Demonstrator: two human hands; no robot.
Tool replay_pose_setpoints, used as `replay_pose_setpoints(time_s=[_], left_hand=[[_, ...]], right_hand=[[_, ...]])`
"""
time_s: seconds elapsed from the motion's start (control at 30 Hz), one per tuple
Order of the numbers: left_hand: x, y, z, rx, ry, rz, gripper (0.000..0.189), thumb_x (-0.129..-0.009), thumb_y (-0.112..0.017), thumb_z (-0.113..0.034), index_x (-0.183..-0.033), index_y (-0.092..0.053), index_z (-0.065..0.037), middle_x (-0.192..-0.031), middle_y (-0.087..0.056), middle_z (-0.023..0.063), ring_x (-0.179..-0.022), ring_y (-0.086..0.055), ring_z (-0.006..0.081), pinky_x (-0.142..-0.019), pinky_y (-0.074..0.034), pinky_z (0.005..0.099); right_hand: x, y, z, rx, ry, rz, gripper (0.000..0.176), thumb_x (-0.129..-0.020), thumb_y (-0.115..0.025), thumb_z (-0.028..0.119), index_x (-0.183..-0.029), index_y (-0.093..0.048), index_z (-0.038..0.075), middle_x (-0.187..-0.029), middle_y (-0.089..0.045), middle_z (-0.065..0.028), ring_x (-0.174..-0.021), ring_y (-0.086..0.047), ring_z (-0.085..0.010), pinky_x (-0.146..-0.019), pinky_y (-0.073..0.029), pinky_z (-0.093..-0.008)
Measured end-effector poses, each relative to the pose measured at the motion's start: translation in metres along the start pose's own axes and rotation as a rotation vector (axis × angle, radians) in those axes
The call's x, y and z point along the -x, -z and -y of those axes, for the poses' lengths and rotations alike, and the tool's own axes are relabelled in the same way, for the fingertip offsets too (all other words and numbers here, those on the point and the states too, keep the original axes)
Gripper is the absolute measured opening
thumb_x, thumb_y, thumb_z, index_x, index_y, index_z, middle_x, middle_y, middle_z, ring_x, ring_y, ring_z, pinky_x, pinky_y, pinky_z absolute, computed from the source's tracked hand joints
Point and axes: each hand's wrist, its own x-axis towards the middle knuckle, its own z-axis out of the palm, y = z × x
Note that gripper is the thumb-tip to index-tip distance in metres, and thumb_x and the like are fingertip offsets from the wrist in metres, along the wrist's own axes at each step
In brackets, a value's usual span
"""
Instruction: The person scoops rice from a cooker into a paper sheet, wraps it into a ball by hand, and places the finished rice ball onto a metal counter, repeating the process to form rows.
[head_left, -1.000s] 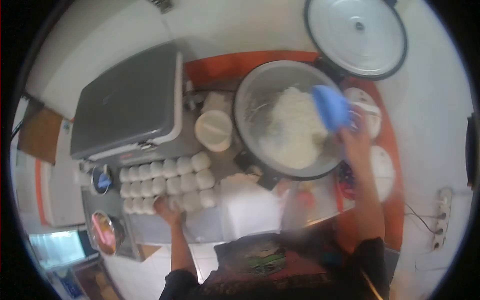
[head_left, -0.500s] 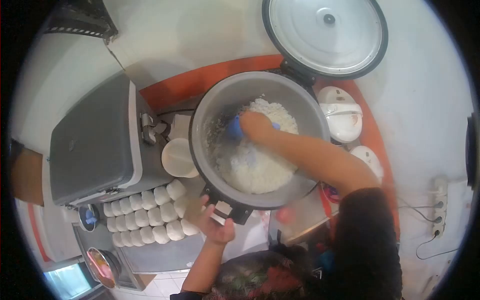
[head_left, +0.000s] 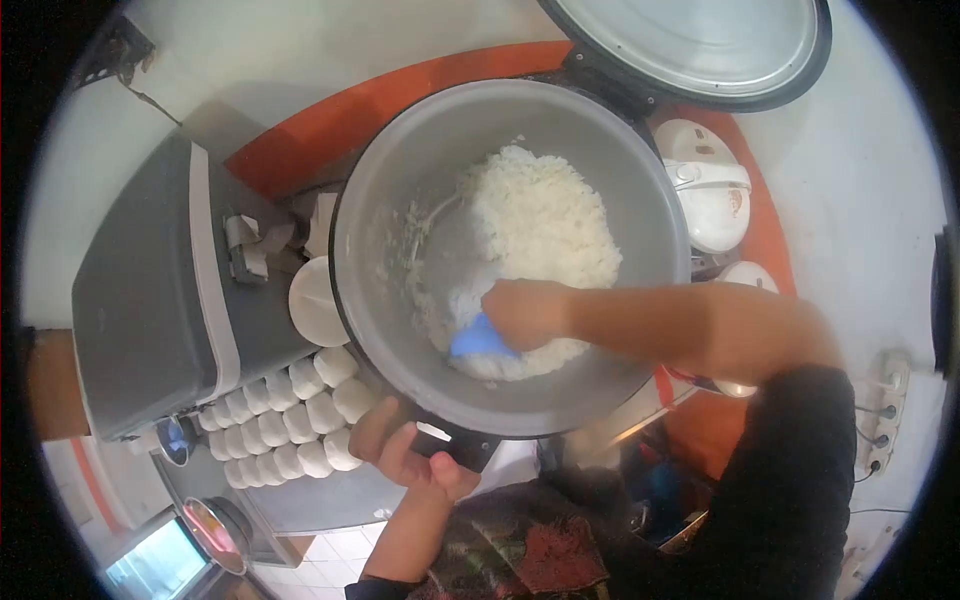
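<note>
A large rice cooker (head_left: pixel 625 165) stands in front of me with its lid (head_left: pixel 700 45) raised at the back. White rice (head_left: pixel 555 215) is heaped on the right side of the pot, and the bare bottom shows on the left. Low inside the pot, my right hand (head_left: pixel 528 315) is closed around a blue rice scoop (head_left: pixel 482 338), whose edge presses into the rice near the front. My left hand (head_left: pixel 412 455) is beside the front latch of the cooker, outside the pot, with fingers apart and nothing in them.
Rows of rounded white portions (head_left: pixel 305 425) lie left of the cooker. Behind them stands a grey cooler box (head_left: pixel 140 290), with a round white container (head_left: pixel 315 302) beside it. Smaller white cookers (head_left: pixel 705 200) are at the right, near a power strip (head_left: pixel 885 415) on the wall.
My right hand has moved the blue scoop from the back of the pot toward its front edge. The left hand stays near the latch, its fingers slightly more curled. The view has shifted.
</note>
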Motion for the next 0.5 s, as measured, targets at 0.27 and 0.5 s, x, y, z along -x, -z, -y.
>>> replay_pose_setpoints(time_s=[0.27,0.5], left_hand=[[-0.002,0.005,-0.001,-0.05,0.004,0.055,0.042,-0.094,-0.044,-0.037,-0.123,-0.043,-0.006,-0.127,-0.044,0.0208,-0.118,-0.043,0.0325,-0.101,-0.037,0.0459],[-0.008,0.006,-0.007,-0.009,-0.008,0.037,0.044,-0.089,-0.053,-0.032,-0.122,-0.044,-0.004,-0.127,-0.046,0.0221,-0.12,-0.04,0.0334,-0.103,-0.032,0.0468]], right_hand=[[0.072,-0.004,0.027,-0.244,-0.002,-0.35,0.021,-0.074,-0.062,0.01,-0.086,-0.067,-0.008,-0.082,-0.067,-0.0291,-0.083,-0.066,-0.0464,-0.076,-0.054,-0.0482],[0.075,0.027,0.052,-0.952,-0.242,-0.132,0.01,-0.078,-0.065,0.005,-0.082,-0.062,-0.004,-0.072,-0.061,-0.0133,-0.059,-0.06,-0.0202,-0.052,-0.048,-0.0359]])
